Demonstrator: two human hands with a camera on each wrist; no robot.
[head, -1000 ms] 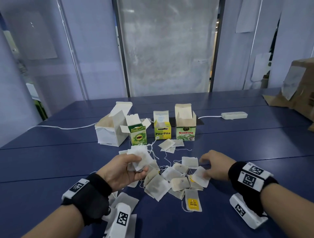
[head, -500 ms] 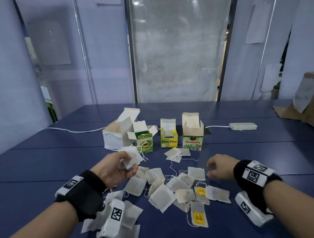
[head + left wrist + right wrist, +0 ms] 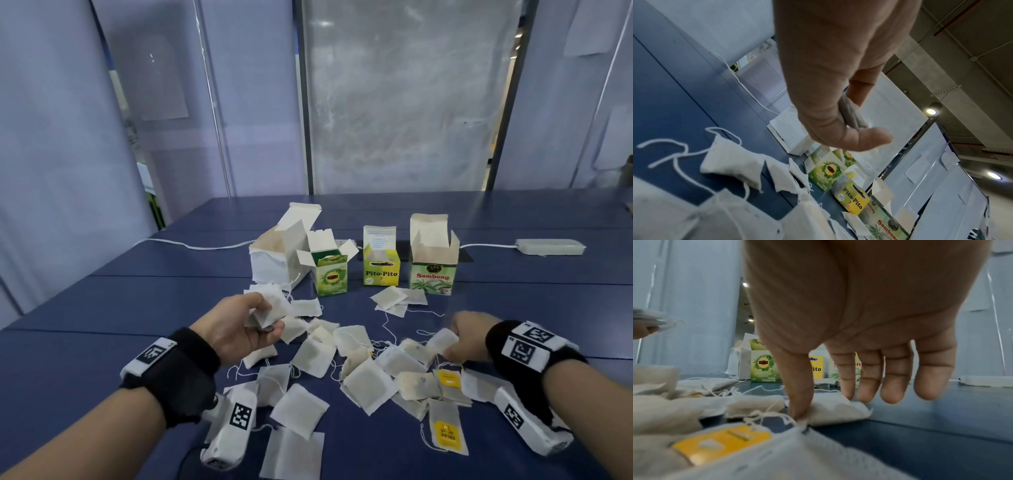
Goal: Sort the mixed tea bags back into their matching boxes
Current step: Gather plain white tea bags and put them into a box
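Several loose tea bags (image 3: 366, 380) lie heaped on the blue table (image 3: 102, 308). Behind the heap stand an open white box (image 3: 274, 263), a green box (image 3: 330, 281), a yellow Pito-Pito box (image 3: 381, 270) and a Sambong box (image 3: 432, 274). My left hand (image 3: 263, 318) is raised in front of the white box and grips a bundle of plain tea bags (image 3: 270, 305); the left wrist view shows this bundle (image 3: 851, 113) squeezed between thumb and fingers. At the heap's right edge my right hand (image 3: 452, 339) pinches one plain tea bag (image 3: 834, 410) between thumb and index finger, low on the table.
A white power strip (image 3: 549, 247) lies at the back right, and a white cable (image 3: 191, 245) runs left behind the boxes. Yellow-tagged bags (image 3: 447, 433) lie at the near side of the heap. Bare table stretches to the left and far right.
My right hand drew back from the heap's middle to its right edge and closed on a bag. The left hand kept its bundle and moved slightly toward the boxes.
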